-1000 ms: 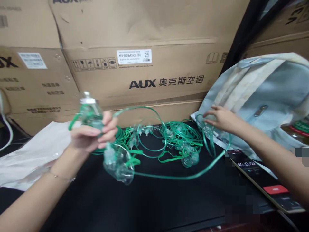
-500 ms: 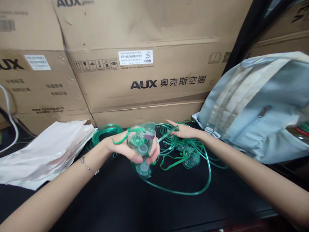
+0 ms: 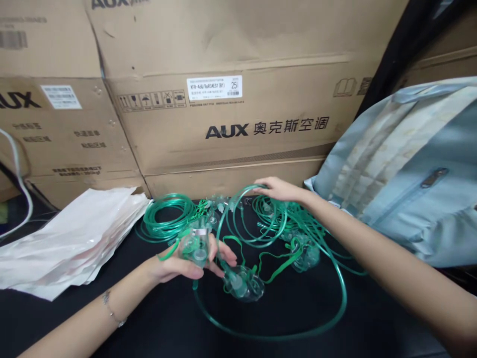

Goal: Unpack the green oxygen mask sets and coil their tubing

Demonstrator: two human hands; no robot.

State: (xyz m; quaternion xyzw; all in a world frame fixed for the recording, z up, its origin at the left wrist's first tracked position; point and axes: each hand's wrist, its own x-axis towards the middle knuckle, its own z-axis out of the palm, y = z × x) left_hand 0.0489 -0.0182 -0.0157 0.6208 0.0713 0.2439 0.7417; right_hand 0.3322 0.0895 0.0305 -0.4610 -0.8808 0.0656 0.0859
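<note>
My left hand (image 3: 175, 266) is closed on a clear green oxygen mask (image 3: 196, 247) with a green elastic strap. Just right of its fingertips, a second oxygen mask (image 3: 246, 286) lies on the black table, its strap loose beside it. Farther back, my right hand (image 3: 278, 189) pinches a loop of green tubing (image 3: 240, 191) at the top, lifted above the tangle. One long length of tube (image 3: 283, 338) sweeps across the front of the table. Another mask (image 3: 307, 256) rests under my right forearm among more tubing.
A coil of green tubing (image 3: 167, 219) lies at the back left, beside a stack of white plastic bags (image 3: 70, 233). Large cardboard boxes (image 3: 238, 149) stand behind the table (image 3: 156, 328). A light blue backpack (image 3: 395, 184) fills the right side.
My left hand has moved left and down with one mask, while the second mask now sits apart on the table. My right hand has raised a loop of tubing.
</note>
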